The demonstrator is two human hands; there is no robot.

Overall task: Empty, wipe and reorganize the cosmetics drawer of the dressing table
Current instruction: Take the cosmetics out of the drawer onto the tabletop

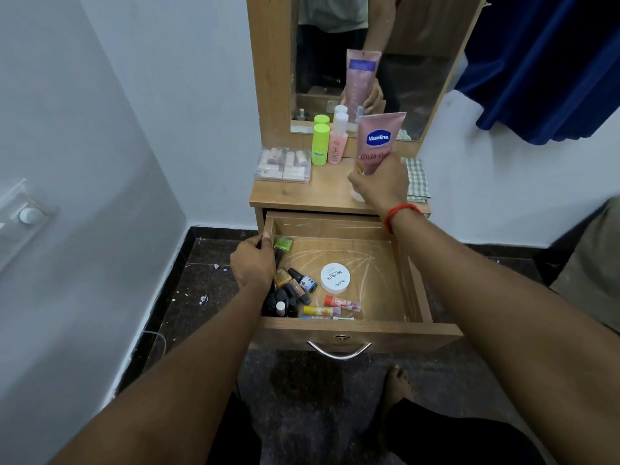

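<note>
Drawer right half bare; bottles crowd left corner; tabletop centre free.

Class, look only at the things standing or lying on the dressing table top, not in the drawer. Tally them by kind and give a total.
Bottles: 2, green bottle and pink bottle
Tubes: 1, pink tube held by the right hand
Clear boxes: 1
Checked cloths: 1
Total: 5

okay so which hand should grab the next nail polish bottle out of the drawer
Left. The left hand already rests at the drawer wall beside the nail polish bottles, while the right hand is up on the tabletop gripping the pink tube.
</note>
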